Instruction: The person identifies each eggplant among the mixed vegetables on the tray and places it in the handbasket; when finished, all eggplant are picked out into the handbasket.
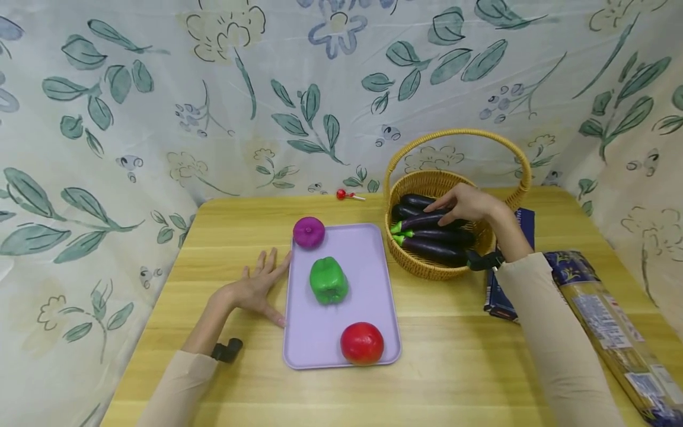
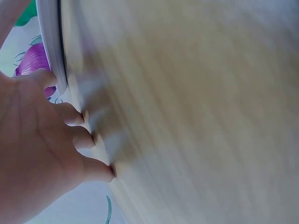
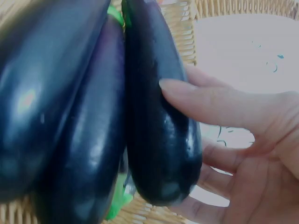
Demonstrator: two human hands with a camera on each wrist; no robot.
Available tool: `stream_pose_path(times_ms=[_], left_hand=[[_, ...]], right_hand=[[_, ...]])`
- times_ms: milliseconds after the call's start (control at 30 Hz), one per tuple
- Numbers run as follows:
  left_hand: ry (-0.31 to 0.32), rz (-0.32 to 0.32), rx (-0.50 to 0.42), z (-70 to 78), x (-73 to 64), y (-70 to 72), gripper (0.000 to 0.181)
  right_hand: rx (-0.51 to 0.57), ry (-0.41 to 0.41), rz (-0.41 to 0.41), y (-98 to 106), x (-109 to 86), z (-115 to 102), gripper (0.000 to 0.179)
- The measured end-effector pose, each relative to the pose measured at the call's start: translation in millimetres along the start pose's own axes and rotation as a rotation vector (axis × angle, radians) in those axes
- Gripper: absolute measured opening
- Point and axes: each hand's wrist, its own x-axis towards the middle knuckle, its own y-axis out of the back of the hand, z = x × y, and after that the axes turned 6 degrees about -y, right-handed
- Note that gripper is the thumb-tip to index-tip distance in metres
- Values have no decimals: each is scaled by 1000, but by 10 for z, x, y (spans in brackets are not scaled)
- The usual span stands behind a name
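My right hand (image 1: pixel 469 204) reaches into a yellow wicker basket (image 1: pixel 421 268) at the right. It grips one dark purple eggplant (image 3: pixel 156 116), thumb on one side and fingers on the other. Several other eggplants (image 1: pixel 437 249) with green stems lie beneath and beside it in the basket. My left hand (image 1: pixel 253 290) rests spread on the table against the left edge of a lilac tray (image 1: pixel 368 267). On that tray are a purple onion (image 1: pixel 309 232) at the far left corner, a green bell pepper (image 1: pixel 328 280) in the middle and a round red fruit (image 1: pixel 362 343) at the near right.
A dark blue box (image 1: pixel 498 299) lies beside and partly behind the basket. Right of it, a long clear pack of pasta (image 1: pixel 608 320) lies along the table's right side. A red lollipop (image 1: pixel 341 194) lies at the back edge, by the floral cloth (image 1: pixel 299 77).
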Motion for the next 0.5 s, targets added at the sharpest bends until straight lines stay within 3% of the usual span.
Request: stream_pose_path(times_ms=[167, 500], left_hand=[[7, -4, 1, -1, 14, 5, 150], [-7, 1, -3, -30, 21, -11, 150]], right_hand=[[9, 35, -17, -5, 14, 7, 40], [5, 19, -51, 29, -2, 66, 43]])
